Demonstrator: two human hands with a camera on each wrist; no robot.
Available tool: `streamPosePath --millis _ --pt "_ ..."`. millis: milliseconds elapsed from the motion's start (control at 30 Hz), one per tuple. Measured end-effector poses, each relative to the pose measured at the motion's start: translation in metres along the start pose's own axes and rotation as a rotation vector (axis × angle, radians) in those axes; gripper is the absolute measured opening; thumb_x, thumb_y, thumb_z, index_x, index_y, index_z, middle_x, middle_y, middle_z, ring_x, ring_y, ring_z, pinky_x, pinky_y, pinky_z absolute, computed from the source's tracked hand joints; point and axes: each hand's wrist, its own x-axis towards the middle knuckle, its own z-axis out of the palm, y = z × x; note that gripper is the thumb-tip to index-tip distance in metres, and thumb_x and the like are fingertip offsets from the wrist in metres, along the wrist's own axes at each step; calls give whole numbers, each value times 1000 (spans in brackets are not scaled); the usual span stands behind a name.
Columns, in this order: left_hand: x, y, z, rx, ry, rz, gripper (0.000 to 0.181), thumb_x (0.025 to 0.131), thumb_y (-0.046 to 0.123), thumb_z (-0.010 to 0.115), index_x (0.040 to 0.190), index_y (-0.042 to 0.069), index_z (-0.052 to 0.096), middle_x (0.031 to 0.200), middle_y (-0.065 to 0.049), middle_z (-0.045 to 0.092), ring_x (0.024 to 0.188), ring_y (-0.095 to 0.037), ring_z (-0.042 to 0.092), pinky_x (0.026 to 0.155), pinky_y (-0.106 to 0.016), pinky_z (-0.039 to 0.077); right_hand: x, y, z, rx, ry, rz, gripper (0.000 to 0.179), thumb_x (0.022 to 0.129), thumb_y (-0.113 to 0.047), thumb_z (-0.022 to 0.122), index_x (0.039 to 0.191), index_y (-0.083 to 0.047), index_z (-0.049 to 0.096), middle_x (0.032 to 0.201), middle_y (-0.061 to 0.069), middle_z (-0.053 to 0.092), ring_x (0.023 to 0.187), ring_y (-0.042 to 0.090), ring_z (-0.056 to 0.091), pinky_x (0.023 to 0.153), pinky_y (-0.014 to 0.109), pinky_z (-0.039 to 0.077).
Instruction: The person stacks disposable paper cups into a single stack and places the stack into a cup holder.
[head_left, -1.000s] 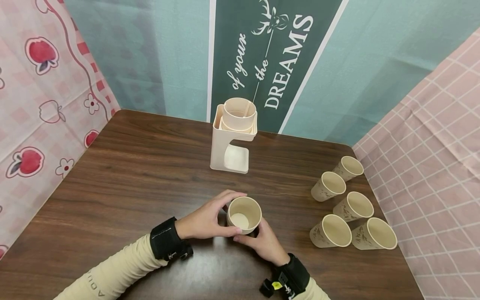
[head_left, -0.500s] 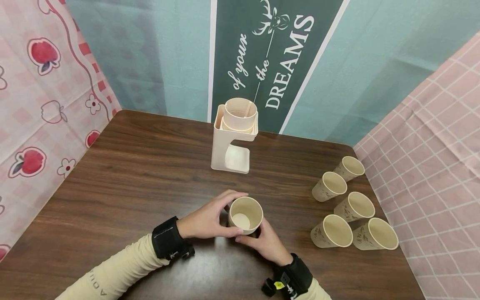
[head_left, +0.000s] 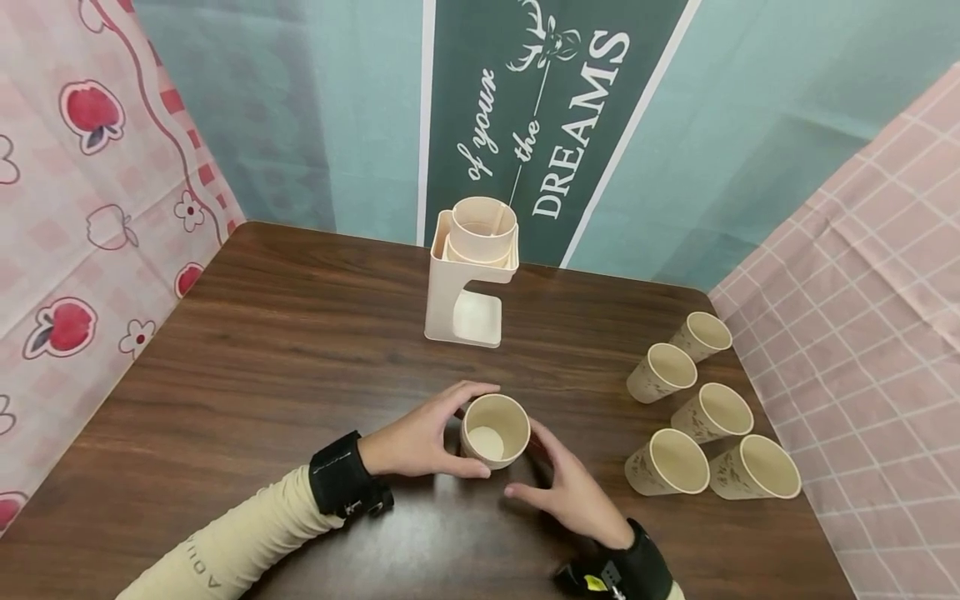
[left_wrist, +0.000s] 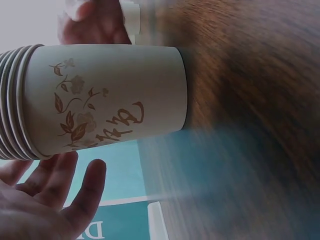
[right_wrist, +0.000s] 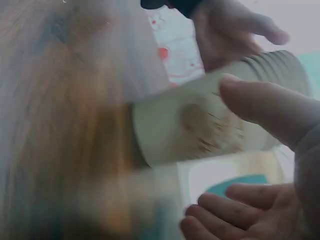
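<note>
A stack of beige paper cups (head_left: 496, 427) with brown floral print stands upright on the table before me. Several nested rims show in the left wrist view, where the stack (left_wrist: 100, 95) lies sideways across the picture. My left hand (head_left: 423, 433) stands around its left side, fingers at the far side close to the rims and thumb a little off the near side. To the right, my right hand (head_left: 573, 492) is spread, its thumb apart from the stack and fingertips near its right side. In the right wrist view the right hand's fingers (right_wrist: 240, 210) extend loosely below the stack.
A cream cup holder (head_left: 442, 292) with an upper cup and a lower shelf stands at the back middle of the dark wood table (head_left: 300, 333). Several single paper cups (head_left: 667, 462) stand at the right, near the pink checked cloth (head_left: 862, 333).
My right hand has loosened from the cup stack and drawn back to the right, its thumb moving away. My left thumb has slipped off the near side. The stack stays in place.
</note>
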Motion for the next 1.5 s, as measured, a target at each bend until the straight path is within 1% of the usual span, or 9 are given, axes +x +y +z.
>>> streamPosePath --millis 100,300,467,633,767,900,1033,1267,1500 --pt "0 0 1 -7 0 1 95 76 31 92 153 16 39 146 4 49 131 -14 49 111 -41 43 -14 -4 -14 -81 19 -57 82 83 -6 85 152 -2 41 151 17 49 136 29 50 110 38 45" --pt "-2 -2 1 -19 6 2 98 74 28 94 153 15 38 144 2 50 127 -16 51 106 -36 48 -38 -17 -40 -192 145 -201 78 78 0 86 146 -3 50 141 13 59 129 11 55 106 14 42" --pt "-3 -3 2 -33 5 -20 97 74 26 94 153 14 39 145 1 50 127 -17 51 105 -36 48 -55 -28 -62 -189 286 -141 74 78 7 83 144 -6 54 139 -2 61 126 1 54 102 10 41" --pt "-5 -7 5 -47 16 -27 92 75 23 93 150 9 43 144 -2 54 128 -18 53 105 -35 49 -65 -29 -86 -99 463 -142 70 76 24 73 141 7 53 135 3 65 124 6 58 105 14 42" --pt "-6 -12 7 -66 22 -23 85 77 22 92 147 8 47 140 -2 57 127 -18 55 105 -34 50 -71 -22 -100 116 601 -195 66 76 35 61 138 18 48 134 12 64 126 15 58 110 20 40" --pt "-7 -14 8 -76 21 -24 81 79 22 91 146 8 48 138 -3 59 126 -19 56 104 -34 50 -78 -12 -108 257 733 -216 64 78 36 55 139 16 48 135 12 64 130 18 55 114 21 37" --pt "-6 -15 8 -84 15 -28 79 80 22 90 146 8 49 139 -3 59 126 -19 55 104 -34 51 -81 -1 -108 253 788 -167 69 78 35 56 142 11 48 139 8 60 135 18 50 117 21 31" --pt "-6 -13 8 -103 4 -57 80 80 21 89 147 8 48 139 -4 58 127 -20 55 102 -34 52 -78 15 -100 144 783 68 88 74 32 65 152 4 37 145 3 46 141 17 38 120 19 24" --pt "-5 -13 8 -107 2 -64 81 80 20 89 148 7 47 139 -5 57 126 -21 55 102 -33 52 -76 26 -94 194 811 117 96 74 32 65 157 0 27 146 4 42 141 18 36 118 17 25"
